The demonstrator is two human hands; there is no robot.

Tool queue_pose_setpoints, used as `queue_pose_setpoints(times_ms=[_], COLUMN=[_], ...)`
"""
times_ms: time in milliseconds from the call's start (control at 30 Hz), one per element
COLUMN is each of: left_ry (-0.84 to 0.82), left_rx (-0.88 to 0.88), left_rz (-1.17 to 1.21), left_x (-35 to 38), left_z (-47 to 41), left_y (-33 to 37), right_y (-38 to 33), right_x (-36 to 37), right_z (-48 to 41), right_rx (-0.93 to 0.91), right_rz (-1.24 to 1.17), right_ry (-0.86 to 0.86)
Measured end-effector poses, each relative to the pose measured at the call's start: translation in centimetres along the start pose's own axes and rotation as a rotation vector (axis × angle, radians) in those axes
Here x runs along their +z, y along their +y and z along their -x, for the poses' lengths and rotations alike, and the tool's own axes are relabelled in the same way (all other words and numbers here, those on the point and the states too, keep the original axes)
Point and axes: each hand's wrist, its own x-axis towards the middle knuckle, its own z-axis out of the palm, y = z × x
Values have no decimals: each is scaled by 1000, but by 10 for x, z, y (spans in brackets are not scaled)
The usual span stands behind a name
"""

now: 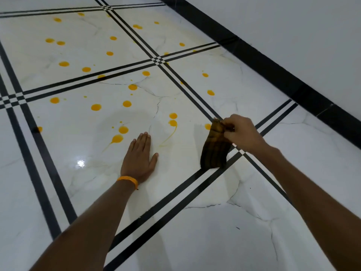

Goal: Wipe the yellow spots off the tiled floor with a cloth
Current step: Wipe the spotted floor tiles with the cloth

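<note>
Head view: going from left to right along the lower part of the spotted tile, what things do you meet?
Teardrop yellow spot → left hand, flat on the floor → faint yellow streak → cloth → right hand, holding the cloth's top.

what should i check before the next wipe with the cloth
1. Cloth gripped by right hand: ok, pinched at its top, hanging.
2. Cloth flat on the tiled floor: not ok, only its lower edge seems to touch.
3. Left hand clear of wet spots: ok, palm flat on bare tile.
4. Nearest yellow spot within reach: ok, just beside the cloth.
5. Clean cloth face left: cannot tell, it looks dark and yellow-stained.
6. Spots remaining: not ok, many are still unwiped.
</note>
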Motion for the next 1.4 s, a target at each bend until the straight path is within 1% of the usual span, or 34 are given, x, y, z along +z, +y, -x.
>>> queue_pose_setpoints(times_ms=[100,133,167,200,233,300,333,367,400,467,500,567,667,733,800,900,933,967,1000,1033,1067,1133,1167,1200,1233,1267,1333,1400], left_ry=[9,12,7,4,6,15,8,1,-2,-13,-19,-13,19,55,49,82,83,80,77,72,73,70,48,49,45,43,26,29], left_rx=[2,5,9,6,1,9,10,7,5,2,0,20,49,29,28,29,25,24,27,24,17,26,-10,-22,-17,-8,-13,-13], left_rz=[-12,-15,-12,-12,-17,-29,-31,-32,-42,-65,-69,-63,-64,-37,-17,-39,-40,-41,-40,-37,-29,-18,-12,2,-14,-11,5,-3], left_x=[0,0,1,1,2,3,3,3,4,5,4,2,2,4,5,15,17,18,18,17,15,15,7,5,7,8,8,8], left_z=[2,1,1,1,2,1,1,1,1,-1,-3,-6,-15,-28,-36,-41,-42,-40,-40,-43,-44,-40,-46,-45,-40,-39,-43,-41], left_y=[0,0,0,0,-1,1,1,2,2,4,5,4,-1,-4,-3,-5,-6,-6,-6,-7,-8,-7,-8,-5,-3,-3,-4,-3], right_y=[-6,-6,-5,-5,-2,6,11,16,20,25,22,12,-4,2,29,78,83,78,65,49,35,22,24,36,53,67,76,52], right_x=[-12,-7,2,14,29,57,71,82,93,117,129,157,186,187,174,149,147,150,153,157,166,172,163,155,151,147,140,149], right_z=[23,32,45,56,67,88,94,95,90,68,55,33,30,31,29,-10,-31,-52,-69,-83,-89,-59,-50,-31,-18,-20,-55,-100], right_rx=[-124,-163,-196,-225,-236,-204,-176,-138,-94,-16,11,44,75,63,85,287,350,360,333,267,163,-102,-186,-192,-167,-88,78,145], right_rz=[-11,-1,11,20,25,19,-4,-41,-65,-22,17,101,220,231,246,271,253,235,227,229,242,277,252,237,258,257,256,252], right_ry=[137,154,134,67,-38,-252,-296,-277,-203,-62,-47,-72,-6,7,43,136,135,148,152,119,101,-14,-99,-124,-95,-49,-19,40])
